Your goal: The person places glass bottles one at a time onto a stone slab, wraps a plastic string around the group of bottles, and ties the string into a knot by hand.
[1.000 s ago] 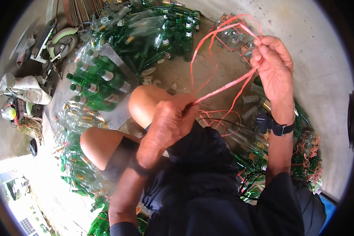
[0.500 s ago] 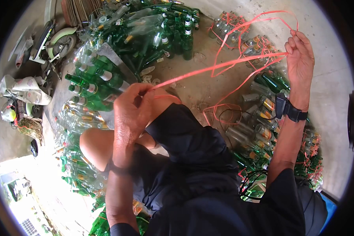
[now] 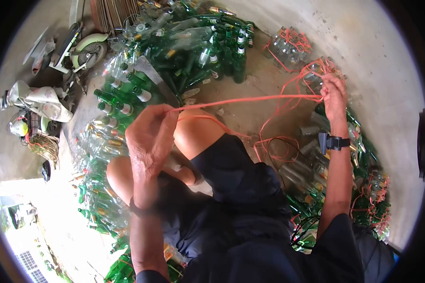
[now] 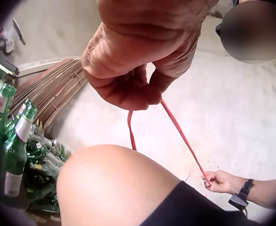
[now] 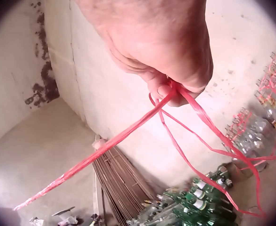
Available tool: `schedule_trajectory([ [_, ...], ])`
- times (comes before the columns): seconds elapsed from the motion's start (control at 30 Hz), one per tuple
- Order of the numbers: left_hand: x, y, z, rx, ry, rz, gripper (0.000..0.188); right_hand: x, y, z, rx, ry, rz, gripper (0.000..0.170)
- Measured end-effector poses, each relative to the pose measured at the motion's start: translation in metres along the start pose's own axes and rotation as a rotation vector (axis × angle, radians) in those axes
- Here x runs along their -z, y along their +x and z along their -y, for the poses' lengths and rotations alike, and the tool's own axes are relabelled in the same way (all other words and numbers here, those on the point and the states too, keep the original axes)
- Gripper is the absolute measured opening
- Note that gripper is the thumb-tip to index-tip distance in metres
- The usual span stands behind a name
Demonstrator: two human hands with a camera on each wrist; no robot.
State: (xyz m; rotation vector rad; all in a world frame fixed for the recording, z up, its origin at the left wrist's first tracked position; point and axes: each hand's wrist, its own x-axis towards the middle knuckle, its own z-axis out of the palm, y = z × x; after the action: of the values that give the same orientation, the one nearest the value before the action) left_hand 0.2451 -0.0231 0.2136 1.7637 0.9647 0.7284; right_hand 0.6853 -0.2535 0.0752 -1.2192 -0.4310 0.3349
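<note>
A strand of red plastic twine runs taut between the two hands, above the bent knee. At one end the left hand pinches it between thumb and fingertips, and a second length hangs from that grip past the knee. The right hand holds the other end in curled fingers. In the right wrist view, loose loops of twine dangle below that hand. More of the twine lies in a tangle beside the thigh.
Green bottles stand to the left, and a large heap of bottles fills the back. Bottle bundles tied with red twine sit along the right wall. Clear bottles lie by the right thigh. A bike wheel shows at the far left.
The left hand has moved left from near the right hand, drawing the twine out into a long strand. The right hand went up and outward, then came partly back down. The head view has shifted slightly.
</note>
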Motion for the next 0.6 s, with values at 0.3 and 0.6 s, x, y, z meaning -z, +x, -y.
schedule_trajectory([
  [0.3,0.02,-0.018,-0.024,-0.008,-0.043,0.04,0.021,-0.019,-0.039,-0.046,-0.281,-0.325,0.054,0.011],
  [0.6,0.003,-0.035,-0.039,-0.023,0.017,0.093,0.012,-0.087,-0.095,-0.028,0.392,-1.064,0.365,0.024],
])
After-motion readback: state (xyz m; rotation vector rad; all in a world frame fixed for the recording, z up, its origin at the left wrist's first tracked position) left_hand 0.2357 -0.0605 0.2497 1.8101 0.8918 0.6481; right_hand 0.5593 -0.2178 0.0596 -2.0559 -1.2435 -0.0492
